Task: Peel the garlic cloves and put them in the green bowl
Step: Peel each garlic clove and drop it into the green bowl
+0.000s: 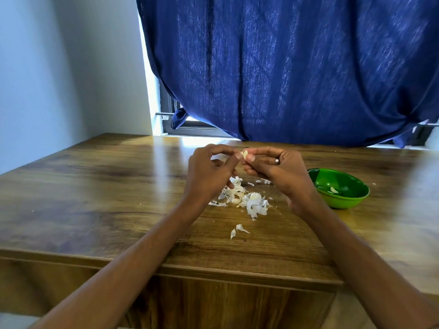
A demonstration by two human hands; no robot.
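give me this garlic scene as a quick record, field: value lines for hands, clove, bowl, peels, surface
left hand: left hand pinches the skin of the garlic clove with its fingertips
right hand: right hand grips the same clove, ring on one finger
clove: raised above the table, partly peeled, between both hands
green bowl: green bowl to the right of the hands, at least one peeled clove inside
peels: pile of peels on the table below the hands, a few loose pieces nearer the front edge
surface: wooden table
backdrop: blue curtain over a window

A glossy brown wooden table (95,191) stands against a pale wall (59,67); a dark blue fabric curtain (285,67) covers the bright window (148,91).
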